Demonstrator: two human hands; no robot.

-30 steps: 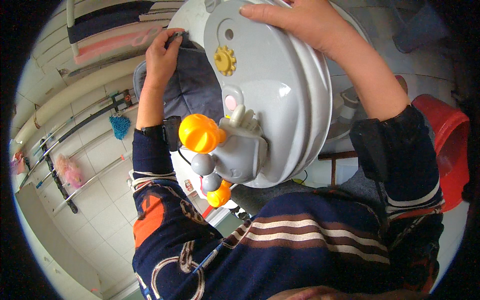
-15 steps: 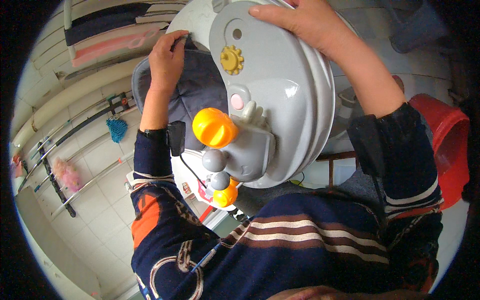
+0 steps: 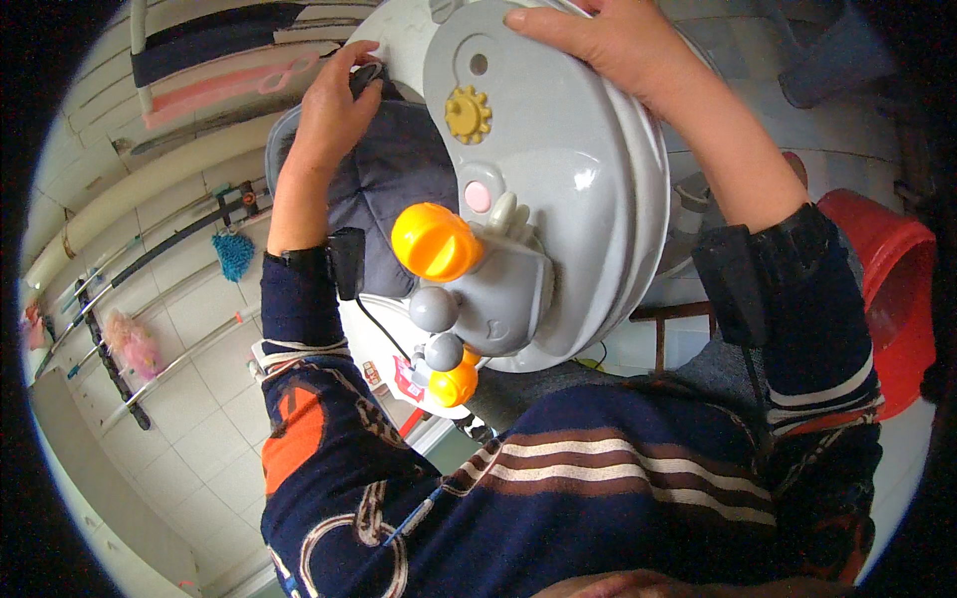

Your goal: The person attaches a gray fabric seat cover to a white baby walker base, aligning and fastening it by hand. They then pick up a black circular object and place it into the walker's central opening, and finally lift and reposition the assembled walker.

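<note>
- Two hands are at the upper end of the grey toy tray (image 3: pixel 588 214), which stands tipped on edge before the person's torso, toys facing left.
- The right hand (image 3: pixel 633 50) spans its upper edge, thumb on the face, other fingers out of sight behind; this grip probably steadies the tray on its side.
- The left hand (image 3: pixel 334 115) is partly curled, fingertips and thumb slightly parted around a small dark piece (image 3: pixel 367 78); whether it is gripped, I cannot tell. The tilt probably leaves that side easier to reach.
- The dark padded seat (image 3: pixel 384 189) lies close below that hand, limiting room there.
- Orange knobs (image 3: pixel 437 242) jut leftward from the tray; a red bucket (image 3: pixel 902 289) stands beyond the right sleeve.
</note>
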